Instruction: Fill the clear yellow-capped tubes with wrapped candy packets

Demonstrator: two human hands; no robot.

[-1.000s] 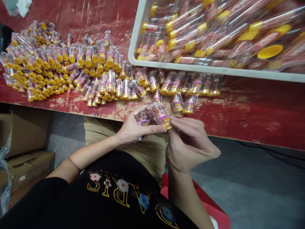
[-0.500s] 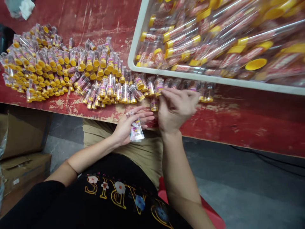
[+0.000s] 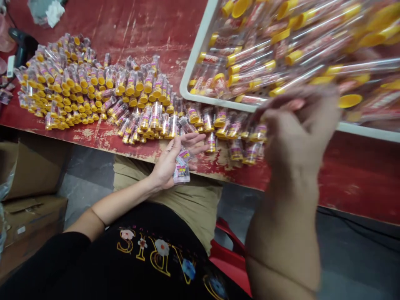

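Note:
My left hand (image 3: 165,164) is palm up at the table's front edge, fingers stretched out. Several small clear printed packets (image 3: 181,170) lie in it, held near the thumb. My right hand (image 3: 296,129), smeared by motion, is over the near edge of the white tray (image 3: 218,100). Its fingertips are hard to make out, and whether it holds anything is unclear. Just left of it are small clear tubes with yellow caps and purple labels (image 3: 251,152). Larger clear tubes with yellow caps and red print (image 3: 254,79) fill the tray.
A big heap of small yellow-capped tubes (image 3: 71,83) covers the left of the red table (image 3: 125,25). A dark handled tool (image 3: 25,41) and a crumpled white tissue (image 3: 55,13) lie beyond it. Cardboard boxes (image 3: 37,166) stand at lower left; a red stool (image 3: 229,266) is beneath me.
My right hand has moved right, from the row of small tubes to the tray's near edge. My left hand stays with the packets. The view has shifted slightly, showing more at left.

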